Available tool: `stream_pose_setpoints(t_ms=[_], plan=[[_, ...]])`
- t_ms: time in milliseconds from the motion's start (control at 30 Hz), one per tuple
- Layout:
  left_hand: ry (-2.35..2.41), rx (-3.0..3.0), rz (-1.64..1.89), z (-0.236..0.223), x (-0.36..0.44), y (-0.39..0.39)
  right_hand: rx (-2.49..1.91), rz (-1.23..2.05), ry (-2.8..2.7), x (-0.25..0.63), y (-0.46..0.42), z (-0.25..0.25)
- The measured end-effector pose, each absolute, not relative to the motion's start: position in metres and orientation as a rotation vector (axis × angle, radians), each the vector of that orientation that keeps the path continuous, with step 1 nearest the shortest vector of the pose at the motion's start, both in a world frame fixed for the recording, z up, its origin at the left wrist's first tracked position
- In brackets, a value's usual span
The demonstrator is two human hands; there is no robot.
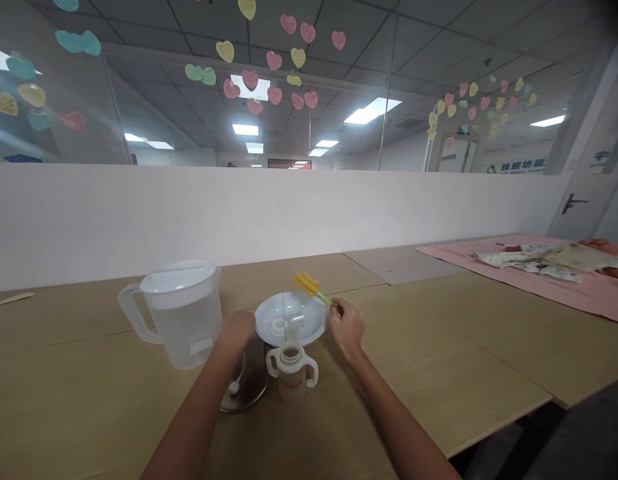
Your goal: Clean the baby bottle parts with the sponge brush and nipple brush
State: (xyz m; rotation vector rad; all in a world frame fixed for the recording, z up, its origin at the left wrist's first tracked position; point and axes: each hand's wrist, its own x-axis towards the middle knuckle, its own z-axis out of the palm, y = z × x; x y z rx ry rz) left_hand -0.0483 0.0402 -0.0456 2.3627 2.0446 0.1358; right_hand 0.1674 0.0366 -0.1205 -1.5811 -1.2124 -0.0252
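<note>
My right hand (347, 328) is closed around the green handle of a sponge bottle brush (307, 283). The brush's yellow head points up and left over the far side of a white bowl (263, 325). Inside the bowl are a small white ring-shaped part and a clear piece. In front stands an uncapped baby bottle (291, 375) with two white handles. My left hand (240, 328) is blurred between the pitcher and the bowl, its fingers hidden. Below it is a round metal tray (251, 390), partly covered by my forearm, with a white tube-like part (235, 387) on it.
A lidded plastic pitcher (183, 320) stands left of my left hand. At the far right, a pink cloth (519, 267) carries papers and other items. A flat yellowish piece (17, 298) lies at the far left. A low white wall (289, 207) runs behind the table.
</note>
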Motion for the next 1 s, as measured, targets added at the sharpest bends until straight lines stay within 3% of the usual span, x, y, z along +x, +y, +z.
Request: stream_pose_setpoints(t_ms=[300,533,800,1000], plan=[[1.541,2.608,0.250,-0.058,-0.005,0.050,-1.582,-0.047,-1.201,0.169,0.038,-0.122],[1.503,2.520,0.375,-0.083,-0.005,0.062,-1.558,-0.047,-1.201,0.170,0.039,-0.123],[1.364,2.368,0.798,-0.046,-0.020,0.062,-1.366,-0.066,-1.209,0.169,0.037,-0.125],[1.050,1.847,1.164,-0.031,-0.031,0.063,-1.268,-0.066,-1.288,0.164,0.036,-0.127]])
